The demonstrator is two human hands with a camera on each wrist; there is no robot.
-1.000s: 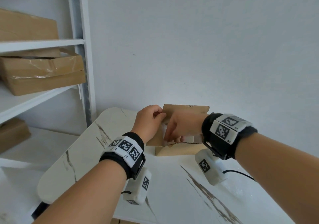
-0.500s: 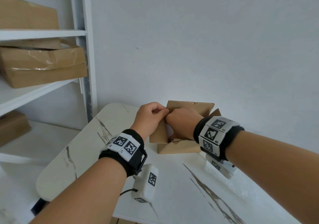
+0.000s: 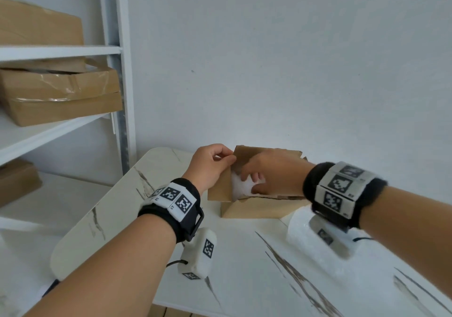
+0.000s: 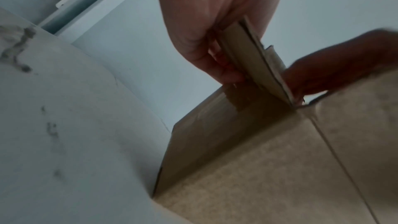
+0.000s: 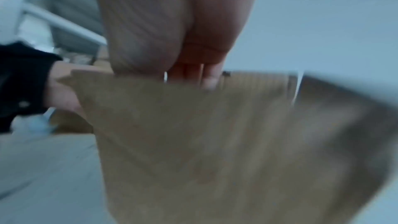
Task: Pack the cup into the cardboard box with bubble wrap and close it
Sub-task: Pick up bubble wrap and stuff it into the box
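A small cardboard box [image 3: 256,210] stands on the white marble table [image 3: 127,221], flaps up. My left hand [image 3: 217,167] pinches the top of the left flap [image 3: 220,187] between thumb and fingers, holding it leaning outward; in the left wrist view the left hand [image 4: 215,43] clamps that flap [image 4: 254,60]. My right hand [image 3: 266,175] reaches into the box, fingers straight and pressing on white bubble wrap [image 3: 241,187] inside. In the right wrist view the fingers [image 5: 208,76] dip behind the near flap [image 5: 193,134]. The cup is hidden.
More bubble wrap [image 3: 299,228] lies on the table right of the box, under my right wrist. A white shelf unit [image 3: 122,72] with several cardboard boxes [image 3: 61,92] stands at the left. A white wall rises right behind the box.
My right hand left the flap corner and went down into the box. The left flap has swung outward and the white wrap now shows.
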